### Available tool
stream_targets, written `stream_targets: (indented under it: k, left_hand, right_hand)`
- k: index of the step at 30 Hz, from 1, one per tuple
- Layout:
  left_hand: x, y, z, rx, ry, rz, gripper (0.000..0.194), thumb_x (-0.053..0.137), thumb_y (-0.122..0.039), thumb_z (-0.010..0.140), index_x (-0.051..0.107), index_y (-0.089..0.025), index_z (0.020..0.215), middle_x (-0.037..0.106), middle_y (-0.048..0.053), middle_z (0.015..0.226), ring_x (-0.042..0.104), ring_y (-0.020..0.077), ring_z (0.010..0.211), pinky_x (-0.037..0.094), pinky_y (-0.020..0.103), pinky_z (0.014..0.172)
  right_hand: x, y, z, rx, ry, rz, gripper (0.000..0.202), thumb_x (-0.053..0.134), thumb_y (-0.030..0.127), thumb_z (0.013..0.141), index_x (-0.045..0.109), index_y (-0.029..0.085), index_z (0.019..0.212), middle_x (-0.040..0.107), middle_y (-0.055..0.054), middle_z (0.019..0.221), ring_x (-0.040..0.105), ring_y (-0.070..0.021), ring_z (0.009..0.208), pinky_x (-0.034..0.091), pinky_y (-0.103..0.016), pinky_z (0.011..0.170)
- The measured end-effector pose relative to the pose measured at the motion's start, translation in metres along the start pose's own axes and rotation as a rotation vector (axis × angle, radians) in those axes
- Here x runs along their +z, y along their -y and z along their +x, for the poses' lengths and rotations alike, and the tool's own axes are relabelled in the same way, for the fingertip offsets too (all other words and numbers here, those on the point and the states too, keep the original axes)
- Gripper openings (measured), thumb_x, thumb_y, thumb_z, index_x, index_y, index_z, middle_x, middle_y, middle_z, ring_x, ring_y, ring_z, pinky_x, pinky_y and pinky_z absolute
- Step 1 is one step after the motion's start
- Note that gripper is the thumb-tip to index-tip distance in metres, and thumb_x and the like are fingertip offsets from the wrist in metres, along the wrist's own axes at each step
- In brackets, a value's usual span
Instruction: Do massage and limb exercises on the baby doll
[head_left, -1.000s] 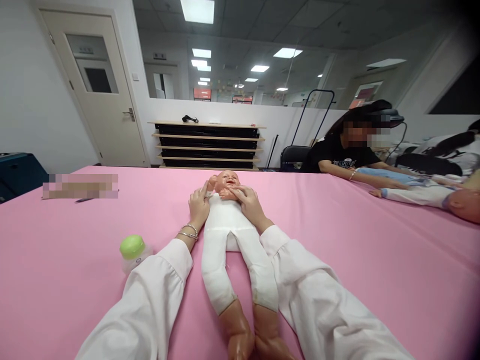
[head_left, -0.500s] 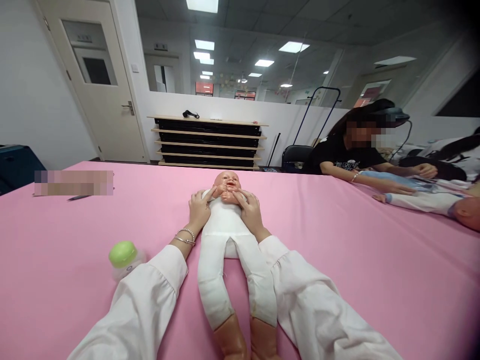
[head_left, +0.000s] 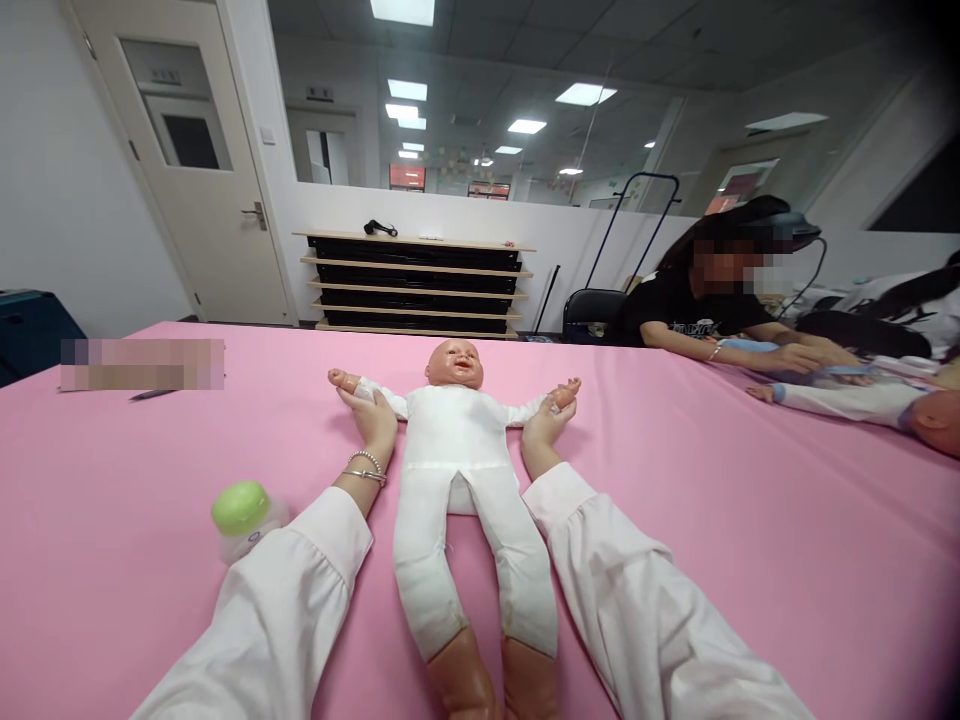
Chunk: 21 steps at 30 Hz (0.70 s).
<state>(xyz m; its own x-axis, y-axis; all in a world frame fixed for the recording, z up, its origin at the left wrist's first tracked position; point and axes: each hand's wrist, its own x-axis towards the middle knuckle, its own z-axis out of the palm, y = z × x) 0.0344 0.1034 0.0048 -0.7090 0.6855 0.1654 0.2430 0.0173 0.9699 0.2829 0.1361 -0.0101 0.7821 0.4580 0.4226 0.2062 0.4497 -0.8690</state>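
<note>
A baby doll (head_left: 456,430) with a white cloth body lies on its back on the pink table, head away from me and legs toward me. Its arms are spread out to both sides. My left hand (head_left: 373,418) is closed around the doll's arm on the left, near its wrist. On the other side my right hand (head_left: 546,425) grips the doll's other arm just below its hand. The palms and some fingers are partly hidden by the doll's arms. A jar with a green lid (head_left: 241,508) stands beside my left forearm.
The pink tabletop (head_left: 675,500) spreads around the doll. A pen (head_left: 155,395) lies at the far left near a blurred patch. At the right, a person in a black shirt (head_left: 694,305) handles another doll (head_left: 862,405). Behind stands a low shelf unit (head_left: 416,285).
Both my hands have moved apart, drawing the doll's arms from over its chest out to the sides. The other person's hands have shifted over their doll.
</note>
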Motion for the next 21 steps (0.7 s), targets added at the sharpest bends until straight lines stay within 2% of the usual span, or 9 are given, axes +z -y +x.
stream_targets:
  k: [5, 8, 10, 13, 17, 21]
  left_hand:
    - [0.000, 0.002, 0.002, 0.009, 0.006, -0.004, 0.071, 0.040, -0.028, 0.086, 0.001, -0.013, 0.143, 0.037, 0.019, 0.140, 0.052, 0.0245, 0.117, 0.045, 0.035, 0.093]
    - [-0.001, 0.003, 0.003, 0.017, 0.002, -0.026, 0.072, 0.040, -0.026, 0.086, -0.001, -0.011, 0.143, 0.030, 0.019, 0.144, 0.044, 0.0231, 0.125, 0.042, 0.035, 0.098]
    - [-0.003, 0.003, 0.002, 0.026, 0.003, -0.041, 0.074, 0.041, -0.025, 0.086, -0.003, -0.010, 0.143, 0.024, 0.018, 0.147, 0.038, 0.0224, 0.130, 0.039, 0.034, 0.102]
    - [-0.009, 0.003, -0.001, 0.012, 0.023, -0.054, 0.075, 0.042, -0.025, 0.086, -0.003, -0.010, 0.144, 0.024, 0.018, 0.147, 0.038, 0.0226, 0.130, 0.037, 0.035, 0.104]
    - [-0.016, 0.002, -0.008, 0.012, 0.017, -0.070, 0.075, 0.041, -0.024, 0.086, -0.005, -0.008, 0.143, 0.018, 0.019, 0.148, 0.034, 0.0222, 0.132, 0.034, 0.034, 0.106]
    - [-0.018, 0.000, -0.012, 0.022, 0.011, -0.068, 0.075, 0.042, -0.023, 0.086, -0.004, -0.005, 0.143, 0.019, 0.021, 0.147, 0.033, 0.0238, 0.132, 0.033, 0.036, 0.107]
  right_hand:
    - [0.000, 0.006, -0.003, -0.043, 0.040, 0.013, 0.049, 0.036, 0.035, 0.084, 0.031, 0.015, 0.129, 0.040, -0.016, 0.135, 0.040, -0.0188, 0.126, 0.032, -0.041, 0.105]
    - [-0.002, 0.010, -0.002, -0.015, -0.012, 0.006, 0.050, 0.030, 0.032, 0.085, 0.029, 0.012, 0.131, 0.039, -0.017, 0.135, 0.038, -0.0187, 0.127, 0.032, -0.041, 0.105]
    - [-0.007, 0.014, -0.002, -0.068, 0.007, -0.017, 0.051, 0.023, 0.031, 0.088, 0.025, 0.011, 0.135, 0.034, -0.018, 0.138, 0.037, -0.0188, 0.128, 0.032, -0.042, 0.105]
    - [-0.016, 0.021, -0.002, -0.231, 0.167, -0.096, 0.048, 0.023, 0.034, 0.092, 0.033, 0.013, 0.134, 0.034, -0.016, 0.140, 0.039, -0.0211, 0.126, 0.034, -0.044, 0.103]
    - [-0.027, 0.038, -0.006, -0.345, 0.352, -0.147, 0.042, 0.047, 0.040, 0.089, 0.048, 0.016, 0.123, 0.047, -0.011, 0.128, 0.048, -0.0234, 0.114, 0.040, -0.047, 0.096]
    - [-0.029, 0.050, -0.013, -0.431, 0.515, -0.178, 0.042, 0.046, 0.042, 0.090, 0.049, 0.015, 0.121, 0.050, -0.010, 0.122, 0.050, -0.0230, 0.111, 0.043, -0.047, 0.092]
